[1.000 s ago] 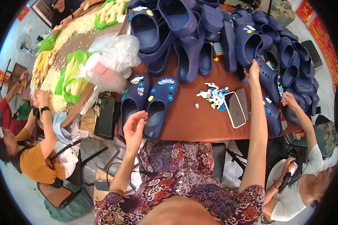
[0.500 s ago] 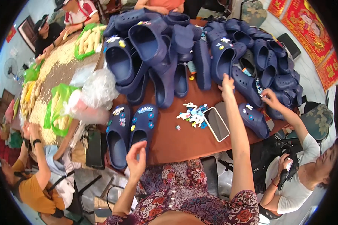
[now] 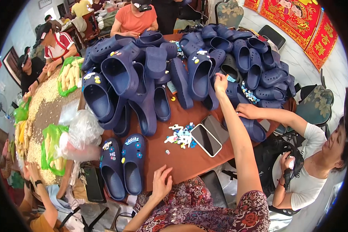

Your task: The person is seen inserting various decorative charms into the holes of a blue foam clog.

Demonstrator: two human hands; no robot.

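My right hand (image 3: 220,82) is stretched far out to the heap of navy blue clogs (image 3: 189,65) and touches a clog near the middle of the pile; whether its fingers grip it I cannot make out. My left hand (image 3: 161,184) rests at the near edge of the brown table (image 3: 174,158), fingers apart, holding nothing. Just left of it stands a pair of navy clogs (image 3: 121,164) with small charms on them. A small pile of loose white and blue charms (image 3: 180,135) lies between my two arms.
Two phones (image 3: 210,135) lie flat beside the charms. A person in white on the right rests a hand (image 3: 246,111) on a clog. Clear plastic bags (image 3: 83,133) and green bags of corn (image 3: 52,149) lie to the left. More people sit around the far side.
My right hand has reached further into the clog heap. My left hand has come down to the table edge. The view has tilted up toward the far side.
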